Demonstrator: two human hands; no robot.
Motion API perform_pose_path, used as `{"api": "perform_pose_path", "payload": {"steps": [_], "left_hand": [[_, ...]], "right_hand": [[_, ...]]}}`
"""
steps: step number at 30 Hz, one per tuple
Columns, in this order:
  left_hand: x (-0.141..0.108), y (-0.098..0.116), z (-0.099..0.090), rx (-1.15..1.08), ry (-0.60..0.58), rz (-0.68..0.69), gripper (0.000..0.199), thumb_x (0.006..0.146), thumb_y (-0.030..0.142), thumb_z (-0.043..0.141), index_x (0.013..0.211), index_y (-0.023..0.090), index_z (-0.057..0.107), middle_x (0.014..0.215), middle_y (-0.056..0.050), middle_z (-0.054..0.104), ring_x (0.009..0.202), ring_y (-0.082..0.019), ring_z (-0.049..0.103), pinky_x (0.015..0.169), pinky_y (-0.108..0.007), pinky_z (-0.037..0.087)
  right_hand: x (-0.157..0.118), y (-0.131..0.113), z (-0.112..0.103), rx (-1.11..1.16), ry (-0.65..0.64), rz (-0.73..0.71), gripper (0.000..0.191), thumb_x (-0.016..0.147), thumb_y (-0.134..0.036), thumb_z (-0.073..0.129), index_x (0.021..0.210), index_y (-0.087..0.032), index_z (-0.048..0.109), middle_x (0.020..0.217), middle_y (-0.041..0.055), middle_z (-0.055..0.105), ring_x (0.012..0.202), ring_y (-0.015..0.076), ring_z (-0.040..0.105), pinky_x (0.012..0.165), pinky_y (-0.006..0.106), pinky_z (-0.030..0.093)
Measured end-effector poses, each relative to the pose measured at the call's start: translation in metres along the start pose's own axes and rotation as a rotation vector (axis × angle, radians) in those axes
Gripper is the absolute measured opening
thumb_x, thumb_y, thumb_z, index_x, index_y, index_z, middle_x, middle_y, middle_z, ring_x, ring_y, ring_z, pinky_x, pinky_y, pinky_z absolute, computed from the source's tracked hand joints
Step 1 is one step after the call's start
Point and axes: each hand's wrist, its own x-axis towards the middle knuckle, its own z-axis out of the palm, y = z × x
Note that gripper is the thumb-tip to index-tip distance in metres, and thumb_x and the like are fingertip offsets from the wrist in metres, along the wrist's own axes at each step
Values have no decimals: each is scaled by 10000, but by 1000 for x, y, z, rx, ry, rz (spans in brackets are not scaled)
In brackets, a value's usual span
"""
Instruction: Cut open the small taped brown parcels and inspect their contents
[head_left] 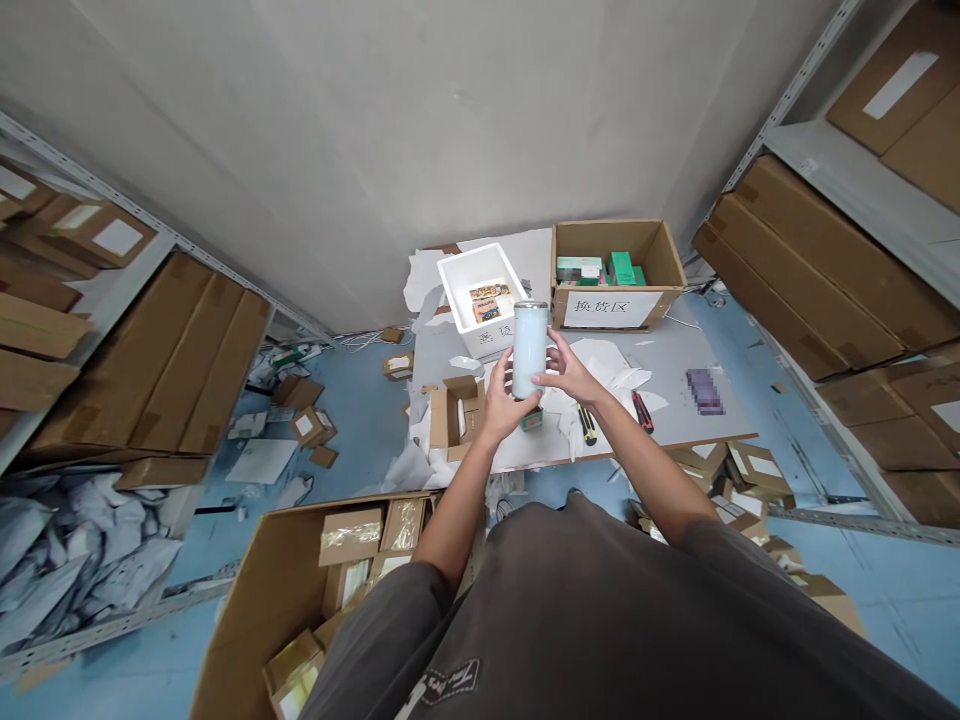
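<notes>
Between my two hands is a pale blue cylindrical tumbler (530,350) with a metallic rim, held upright above the table (517,455). My left hand (504,400) wraps its left side, and my right hand (568,372) grips it from the right with the thumb across the front. Just below the tumbler a small green box (532,420) shows in part. An opened small cardboard box (448,418) lies left of my left hand. A yellow-and-black utility knife (586,425) and a red-and-black one (643,411) rest to the right.
Behind stand a white foam box (480,342) holding colourful packets and a labelled cardboard box (665,262) with green boxes. A large carton (251,600) of parcels is at lower left. Shelves of cartons (161,350) flank both sides. Torn paper (600,360) litters the table.
</notes>
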Motion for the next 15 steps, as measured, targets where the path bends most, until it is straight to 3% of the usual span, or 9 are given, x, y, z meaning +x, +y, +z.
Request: {"api": "perform_pose_path", "payload": {"steps": [3,8,12,15], "left_hand": [[2,0,0,-73,-55,-11,1022,853,518,895,1706,363,352,1524,-128,562,1326,-314,654,1084,-478,597],[0,4,3,102,62,13,1092,749,470,985,1679,350,427,1528,-135,549,1359,-341,609,1098,-486,590],[-2,4,7,-18,-11,-20,1069,836,483,927,1715,386,324,1494,-119,589,1304,-297,658,1044,-451,616],[-2,0,12,-7,-17,-15,1039,834,491,929,1701,381,366,1546,-127,541,1346,-305,632,1048,-446,616]], "right_hand": [[-2,0,-1,38,-44,8,1319,685,-505,1017,1751,-371,252,1400,104,685,1170,311,746,1060,520,619],[-5,1,1,-42,53,-39,1319,684,-510,1013,1756,-392,253,1405,104,659,1195,318,725,988,492,652],[-7,0,-1,-24,16,-31,1279,712,-513,998,1752,-403,262,1445,112,644,1226,327,711,1026,522,641],[-9,0,-6,-25,34,-23,1278,706,-513,1001,1749,-409,271,1435,108,642,1198,325,716,1011,531,647]]}}
